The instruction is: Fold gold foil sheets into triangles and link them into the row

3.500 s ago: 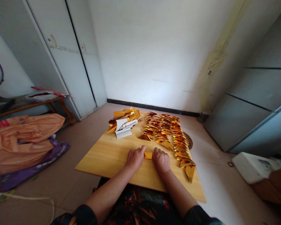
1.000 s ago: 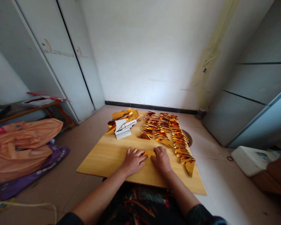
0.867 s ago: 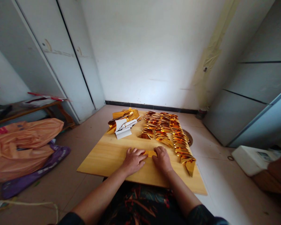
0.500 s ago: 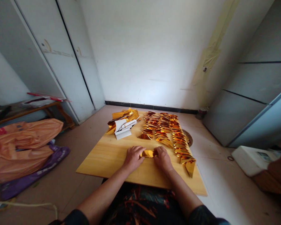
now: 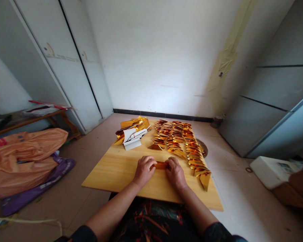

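Between my hands, a small piece of gold foil paper point(image 5: 161, 165) stretches just above or on the wooden board point(image 5: 113, 171); its ends are hidden by my fingers. My left hand point(image 5: 144, 170) pinches its left end. At the right end, my right hand point(image 5: 176, 172) is closed on it in the same way. Beyond and to the right lie rows of folded gold foil pieces point(image 5: 174, 136), overlapping one another. One larger folded piece point(image 5: 205, 180) hangs at the near end of the right row.
At the board's far left, an open white box point(image 5: 132, 144) with white sticks or rolls sits by loose gold sheets point(image 5: 141, 123). Orange bags point(image 5: 27, 158) and a purple bag point(image 5: 37, 191) lie on the floor left. A white foam box point(image 5: 269, 173) stands right.
The foil between my hands has turned or folded, from a wider bright gold face to a narrower, darker orange strip. Both hands have barely shifted.
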Action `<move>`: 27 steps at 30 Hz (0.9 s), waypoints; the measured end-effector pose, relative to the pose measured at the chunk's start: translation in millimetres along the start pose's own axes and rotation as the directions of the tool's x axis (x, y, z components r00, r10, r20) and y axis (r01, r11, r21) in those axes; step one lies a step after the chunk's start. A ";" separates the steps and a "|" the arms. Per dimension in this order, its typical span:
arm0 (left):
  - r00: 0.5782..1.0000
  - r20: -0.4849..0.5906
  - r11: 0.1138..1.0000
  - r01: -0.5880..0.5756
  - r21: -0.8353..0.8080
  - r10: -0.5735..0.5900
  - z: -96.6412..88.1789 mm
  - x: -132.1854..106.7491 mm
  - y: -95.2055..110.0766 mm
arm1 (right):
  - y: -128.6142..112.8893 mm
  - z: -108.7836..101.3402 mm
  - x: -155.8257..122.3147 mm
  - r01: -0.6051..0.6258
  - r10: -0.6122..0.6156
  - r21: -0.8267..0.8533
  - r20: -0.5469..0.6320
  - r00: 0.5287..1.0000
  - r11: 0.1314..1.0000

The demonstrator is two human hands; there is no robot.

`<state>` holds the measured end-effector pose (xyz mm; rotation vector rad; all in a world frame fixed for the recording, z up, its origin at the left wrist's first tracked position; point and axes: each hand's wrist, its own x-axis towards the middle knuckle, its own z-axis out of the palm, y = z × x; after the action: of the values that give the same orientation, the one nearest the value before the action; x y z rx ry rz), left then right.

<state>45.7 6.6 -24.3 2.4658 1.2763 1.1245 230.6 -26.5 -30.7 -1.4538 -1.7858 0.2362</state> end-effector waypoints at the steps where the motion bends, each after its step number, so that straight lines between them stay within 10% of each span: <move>1: 1.000 -0.006 1.000 -0.004 0.004 0.004 -0.4 -0.5 -0.1 | 0.1 0.2 -0.7 -0.001 0.001 -0.027 0.004 1.000 1.000; 9: 0.996 0.056 0.984 -0.076 0.163 0.068 -7.0 -3.5 9.5 | -13.5 -10.0 -5.7 0.131 -0.144 -0.337 -0.016 0.989 0.932; 27: 0.976 0.161 0.989 -0.147 -0.002 0.145 -2.6 -5.3 -14.0 | -10.3 -14.3 -6.9 0.192 -0.185 -0.385 0.056 0.981 0.902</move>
<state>33.1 10.9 -31.5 2.6334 1.0742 0.9281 232.8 -40.7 -18.3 -1.5319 -2.0558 -0.2219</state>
